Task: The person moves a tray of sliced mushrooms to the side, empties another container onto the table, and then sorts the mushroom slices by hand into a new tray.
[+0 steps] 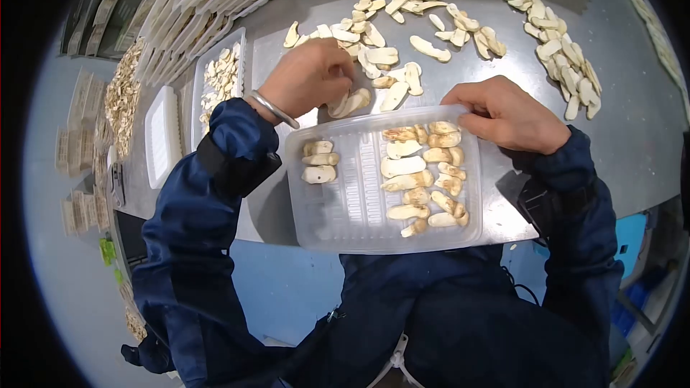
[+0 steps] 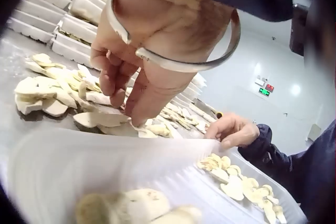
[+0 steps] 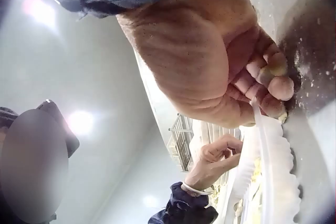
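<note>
A clear plastic tray [image 1: 359,233] sits at the table's near edge. A short column of mushroom slices [image 1: 320,174] lies at its left, and two longer columns of slices [image 1: 404,166] fill its right side. My right hand [image 1: 512,113] grips the tray's far right corner, its thumb over the rim and fingers curled beneath, as the right wrist view shows. Just beyond the tray's far left rim, my left hand [image 1: 310,77], with a metal bangle at the wrist, reaches down with curled fingers and pinches a pale mushroom slice [image 1: 350,103] at the table surface.
Loose mushroom slices [image 1: 384,56] are scattered past the tray, and a long heap [image 1: 560,50] curves along the right. Stacked filled trays [image 1: 215,7] line the back left. A white tray [image 1: 163,136] and another holding small pieces [image 1: 198,93] stand left on the metal table [image 1: 302,21].
</note>
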Demonstrator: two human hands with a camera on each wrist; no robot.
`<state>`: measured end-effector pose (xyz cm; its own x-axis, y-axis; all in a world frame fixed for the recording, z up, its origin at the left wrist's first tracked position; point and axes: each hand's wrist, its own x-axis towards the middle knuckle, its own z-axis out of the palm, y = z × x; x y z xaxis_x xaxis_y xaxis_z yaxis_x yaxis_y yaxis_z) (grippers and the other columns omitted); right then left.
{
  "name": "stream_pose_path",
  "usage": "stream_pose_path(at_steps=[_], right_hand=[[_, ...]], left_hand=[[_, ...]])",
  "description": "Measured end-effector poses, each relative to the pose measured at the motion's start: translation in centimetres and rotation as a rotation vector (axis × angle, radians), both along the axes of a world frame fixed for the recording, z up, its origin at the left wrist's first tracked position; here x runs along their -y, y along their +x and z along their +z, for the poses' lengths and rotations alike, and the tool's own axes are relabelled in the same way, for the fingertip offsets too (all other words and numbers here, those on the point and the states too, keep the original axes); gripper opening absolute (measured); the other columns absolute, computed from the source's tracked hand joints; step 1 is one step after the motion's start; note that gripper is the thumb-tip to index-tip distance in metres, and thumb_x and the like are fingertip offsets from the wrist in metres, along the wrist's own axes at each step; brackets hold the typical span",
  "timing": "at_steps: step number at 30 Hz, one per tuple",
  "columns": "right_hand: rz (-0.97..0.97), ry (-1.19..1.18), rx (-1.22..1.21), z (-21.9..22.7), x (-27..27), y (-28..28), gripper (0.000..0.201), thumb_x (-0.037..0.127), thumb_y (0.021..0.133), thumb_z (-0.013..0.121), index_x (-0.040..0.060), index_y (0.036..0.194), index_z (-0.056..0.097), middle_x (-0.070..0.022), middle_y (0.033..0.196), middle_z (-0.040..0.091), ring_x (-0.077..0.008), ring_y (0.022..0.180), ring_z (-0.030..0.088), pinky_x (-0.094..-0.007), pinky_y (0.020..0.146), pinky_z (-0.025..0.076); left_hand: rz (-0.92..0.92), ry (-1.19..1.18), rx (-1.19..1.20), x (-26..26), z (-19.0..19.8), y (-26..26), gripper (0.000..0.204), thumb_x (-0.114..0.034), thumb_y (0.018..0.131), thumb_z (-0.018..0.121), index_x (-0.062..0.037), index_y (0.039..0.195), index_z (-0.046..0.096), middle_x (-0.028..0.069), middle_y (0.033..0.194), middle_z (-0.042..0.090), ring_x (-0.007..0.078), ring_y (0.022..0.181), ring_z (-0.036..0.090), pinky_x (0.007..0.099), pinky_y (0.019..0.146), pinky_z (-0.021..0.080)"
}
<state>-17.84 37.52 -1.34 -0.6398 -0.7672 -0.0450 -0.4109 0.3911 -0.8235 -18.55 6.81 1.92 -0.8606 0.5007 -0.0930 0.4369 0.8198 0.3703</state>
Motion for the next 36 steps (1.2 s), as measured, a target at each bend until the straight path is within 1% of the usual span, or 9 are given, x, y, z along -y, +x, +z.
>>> stream_pose_path(at_steps=[2, 5, 8, 13, 16, 20, 23, 26, 36], right_hand=[[-0.005, 0.006, 0.008, 0.1, 0.0, 0.0, 0.027, 0.013, 0.085, 0.057, -0.0035, 0.106, 0.064, -0.0096, 0.067, 0.058, -0.0171, 0.059, 0.051, -0.0319, 0.056, 0.04], [-0.002, 0.004, -0.011, 0.1, -0.1, 0.0, 0.027, 0.012, 0.085, 0.056, -0.0031, 0.106, 0.064, -0.0097, 0.067, 0.058, -0.0172, 0.059, 0.051, -0.032, 0.056, 0.04], [-0.031, 0.062, 0.024, 1.0, 0.2, 0.3, 0.029, 0.016, 0.082, 0.057, -0.0035, 0.1, 0.066, -0.0186, 0.073, 0.063, -0.0312, 0.067, 0.059, -0.0397, 0.064, 0.044], [-0.025, 0.051, 0.007, 0.7, 0.1, 0.2, 0.029, 0.016, 0.081, 0.057, -0.0034, 0.1, 0.066, -0.0183, 0.072, 0.062, -0.0304, 0.066, 0.059, -0.039, 0.063, 0.044], [-0.028, 0.045, 0.012, 0.7, 0.2, 0.2, 0.029, 0.016, 0.081, 0.057, -0.0035, 0.1, 0.066, -0.0184, 0.072, 0.062, -0.0305, 0.066, 0.059, -0.039, 0.063, 0.044], [-0.031, 0.046, 0.017, 0.7, 0.2, 0.2, 0.029, 0.015, 0.081, 0.057, -0.0038, 0.101, 0.066, -0.018, 0.07, 0.062, -0.03, 0.065, 0.059, -0.0391, 0.064, 0.044], [-0.029, 0.037, -0.019, 0.6, 0.2, 0.2, 0.029, 0.015, 0.081, 0.057, -0.0042, 0.101, 0.066, -0.0177, 0.07, 0.063, -0.0292, 0.064, 0.059, -0.0388, 0.063, 0.045], [-0.025, 0.072, 0.006, 1.0, 0.3, 0.1, 0.029, 0.015, 0.081, 0.057, -0.0045, 0.101, 0.066, -0.018, 0.071, 0.063, -0.029, 0.064, 0.059, -0.0386, 0.063, 0.045], [-0.03, 0.056, 0.015, 0.7, 0.2, 0.1, 0.03, 0.017, 0.081, 0.056, -0.0043, 0.1, 0.066, -0.0184, 0.07, 0.063, -0.0295, 0.063, 0.059, -0.0388, 0.062, 0.045]], left_hand=[[0.103, 0.064, -0.093, 0.7, -0.5, -0.5, 0.014, -0.014, 0.077, 0.073, -0.0039, 0.086, 0.069, 0.0074, 0.081, 0.058, 0.0204, 0.074, 0.056, 0.0334, 0.066, 0.046], [-0.003, 0.044, -0.091, 0.3, 0.1, 1.0, 0.014, -0.013, 0.077, 0.074, -0.0039, 0.086, 0.068, 0.0073, 0.082, 0.057, 0.0218, 0.077, 0.056, 0.035, 0.068, 0.046], [-0.047, -0.073, -0.037, -0.1, 0.6, 1.9, 0.016, -0.011, 0.075, 0.075, -0.0056, 0.089, 0.068, 0.0071, 0.087, 0.057, 0.0242, 0.087, 0.056, 0.035, 0.075, 0.046], [-0.071, -0.029, -0.018, 1.5, 0.4, 0.9, 0.018, -0.004, 0.075, 0.071, -0.0072, 0.092, 0.07, 0.0088, 0.095, 0.056, 0.0269, 0.094, 0.057, 0.0355, 0.083, 0.047], [-0.108, -0.022, -0.114, 3.6, 0.0, -0.7, 0.018, -0.003, 0.074, 0.068, -0.0077, 0.091, 0.071, 0.0089, 0.087, 0.058, 0.0299, 0.093, 0.057, 0.0402, 0.082, 0.047], [0.011, -0.058, -0.276, 4.2, -0.2, -0.5, 0.017, -0.002, 0.073, 0.068, -0.0074, 0.088, 0.071, 0.0077, 0.09, 0.057, 0.0297, 0.093, 0.057, 0.0396, 0.082, 0.047], [-0.138, -0.12, -0.161, 3.1, 0.9, 1.0, 0.024, 0.002, 0.073, 0.069, -0.0056, 0.095, 0.068, 0.0086, 0.096, 0.056, 0.0285, 0.094, 0.056, 0.0376, 0.082, 0.046], [-0.182, -0.178, -0.266, 3.3, 0.3, 1.0, 0.024, 0.001, 0.071, 0.069, -0.0057, 0.095, 0.065, 0.0085, 0.094, 0.055, 0.0288, 0.095, 0.054, 0.039, 0.082, 0.045], [-0.143, -0.175, -0.191, 4.5, -0.5, -0.4, 0.021, -0.004, 0.063, 0.067, -0.0056, 0.077, 0.052, 0.0095, 0.087, 0.051, 0.0309, 0.089, 0.051, 0.039, 0.078, 0.044]])
